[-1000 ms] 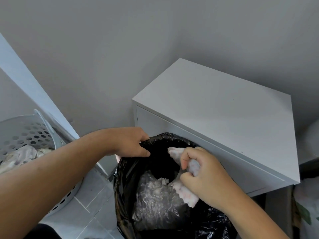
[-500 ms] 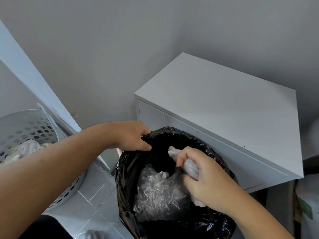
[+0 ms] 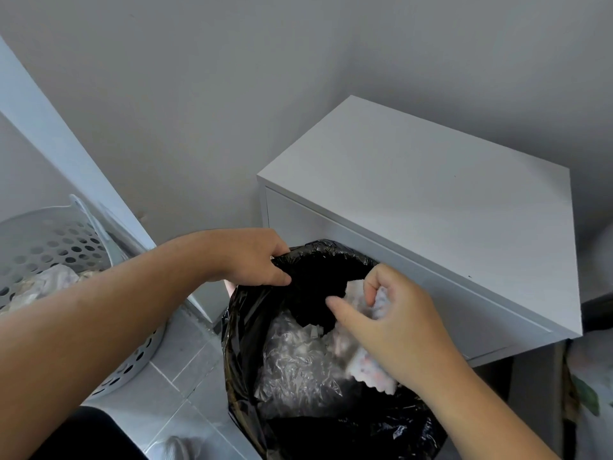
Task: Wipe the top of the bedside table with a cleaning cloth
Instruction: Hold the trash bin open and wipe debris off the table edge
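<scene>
The white bedside table [image 3: 428,207] stands against the grey wall, its top bare. In front of it is a bin lined with a black bag [image 3: 245,330]. My left hand [image 3: 255,257] pinches the bag's far-left rim. My right hand [image 3: 391,313] hovers over the bag's mouth, its thumb and fingers loosening around a crumpled white cleaning cloth [image 3: 368,366] with faint pink marks. The cloth hangs below my palm, blurred, above crinkled clear plastic [image 3: 295,356] inside the bag.
A perforated white laundry basket [image 3: 43,240] with fabric in it stands at the left on the grey tiled floor [image 3: 185,363]. A white panel [image 3: 49,127] leans beside it. A patterned bag [image 3: 590,386] shows at the right edge.
My right hand has loosened its grip, the thumb spreading out, and the cloth has slipped lower toward the bag's inside. My left hand stays on the rim.
</scene>
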